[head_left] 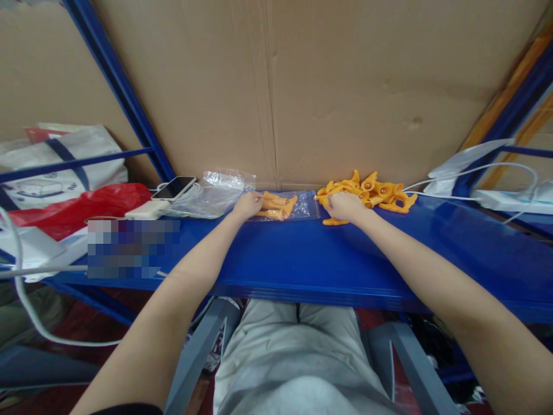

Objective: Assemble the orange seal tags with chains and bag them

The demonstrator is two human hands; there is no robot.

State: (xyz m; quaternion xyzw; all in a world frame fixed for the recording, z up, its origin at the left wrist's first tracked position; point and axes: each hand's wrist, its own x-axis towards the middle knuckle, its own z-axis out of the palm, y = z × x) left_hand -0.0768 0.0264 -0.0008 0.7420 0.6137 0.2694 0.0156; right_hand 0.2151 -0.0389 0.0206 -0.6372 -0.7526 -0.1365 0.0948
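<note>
On the blue shelf [302, 253], left hand [247, 204] fingers pinch a sideways-lying bag [285, 206]; right hand [343, 206] grips orange pieces [375, 190].

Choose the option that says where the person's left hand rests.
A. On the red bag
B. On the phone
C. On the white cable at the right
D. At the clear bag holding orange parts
D: the left hand lies at the edge of the clear bag with orange parts inside, while the right hand is at the loose orange pile.
</note>
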